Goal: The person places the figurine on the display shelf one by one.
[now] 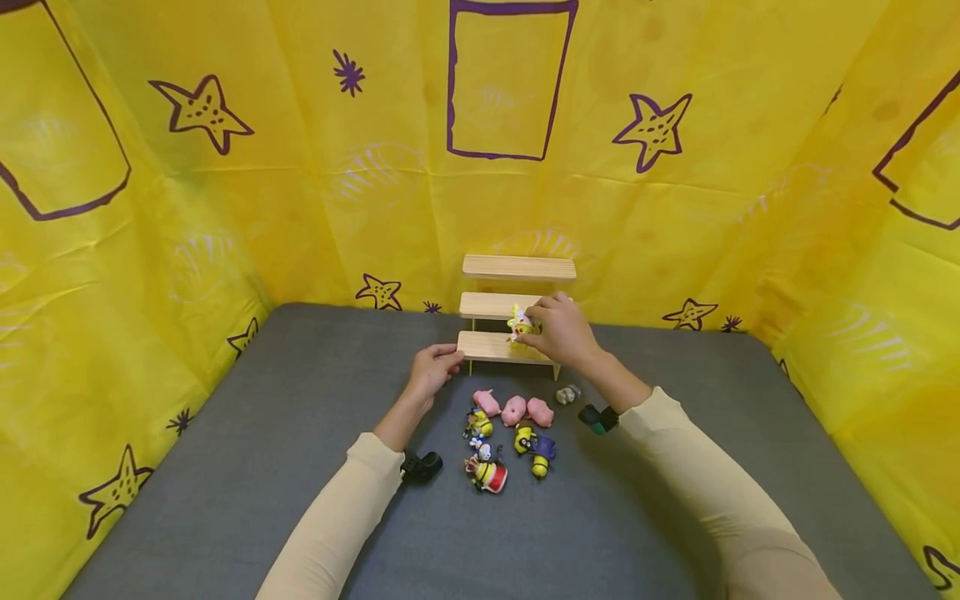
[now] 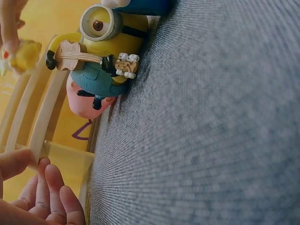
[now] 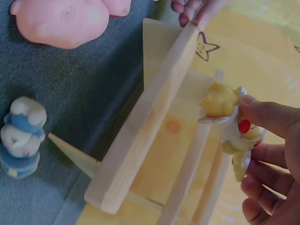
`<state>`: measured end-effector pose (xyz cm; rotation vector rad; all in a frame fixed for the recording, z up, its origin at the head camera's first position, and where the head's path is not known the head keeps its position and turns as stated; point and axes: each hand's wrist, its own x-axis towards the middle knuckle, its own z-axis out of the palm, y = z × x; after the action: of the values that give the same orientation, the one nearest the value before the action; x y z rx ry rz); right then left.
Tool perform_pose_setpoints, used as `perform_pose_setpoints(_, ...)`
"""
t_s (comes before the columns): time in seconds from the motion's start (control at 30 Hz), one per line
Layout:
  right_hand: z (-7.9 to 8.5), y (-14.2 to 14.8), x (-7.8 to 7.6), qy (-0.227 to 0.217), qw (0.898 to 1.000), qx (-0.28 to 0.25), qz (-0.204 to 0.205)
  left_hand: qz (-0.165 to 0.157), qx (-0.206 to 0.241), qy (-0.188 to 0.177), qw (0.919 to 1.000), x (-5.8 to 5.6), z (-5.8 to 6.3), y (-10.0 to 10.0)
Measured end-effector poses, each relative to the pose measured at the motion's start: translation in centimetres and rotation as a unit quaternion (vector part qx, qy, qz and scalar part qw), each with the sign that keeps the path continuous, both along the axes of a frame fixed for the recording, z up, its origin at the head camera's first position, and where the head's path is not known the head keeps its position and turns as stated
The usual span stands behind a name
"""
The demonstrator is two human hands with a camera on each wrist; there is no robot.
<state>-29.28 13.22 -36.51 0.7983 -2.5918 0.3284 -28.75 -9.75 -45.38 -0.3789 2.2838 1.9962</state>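
My right hand (image 1: 567,332) pinches a small yellow-and-white figurine (image 3: 233,127) between thumb and fingers. In the head view the figurine is over the lowest step of a three-step wooden display stand (image 1: 491,343). My left hand (image 1: 435,372) pinches the left end of that lowest step, with thumb and index finger at its edge in the left wrist view. In front of the stand lie three pink pig figures (image 1: 513,410). Nearer still are a minion with a small guitar (image 2: 96,47) and a minion in a red robe (image 1: 491,477).
A small grey-blue and white figurine (image 1: 567,394) lies right of the pigs. More yellow minion figures (image 1: 540,465) lie on the dark grey cloth (image 1: 300,417). Behind the stand hangs a yellow patterned curtain (image 1: 300,217), which also runs along both sides.
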Motion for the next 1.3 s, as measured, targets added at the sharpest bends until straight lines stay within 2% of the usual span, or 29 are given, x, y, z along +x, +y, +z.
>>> perform_pose_setpoints(0.37,-0.8,-2.6,-1.3,0.004,1.0,0.029,-0.002,0.002,0.007,0.009,0.9999,0.0,0.1,-0.1)
perform_pose_setpoints(0.6,-1.9,-4.0,-2.0,0.044,0.998,0.035,0.002,0.002,0.009,0.004,1.0,-0.1,-0.1,-0.2)
perform_pose_setpoints(0.93,-3.0,-5.7,-2.5,0.078,0.996,0.042,0.008,-0.004,0.007,0.003,1.0,-0.1,-0.3,-0.1)
perform_pose_setpoints(1.3,-3.9,-6.1,-2.9,0.115,0.992,0.033,0.033,-0.006,0.005,0.014,0.9999,0.0,-0.1,0.0)
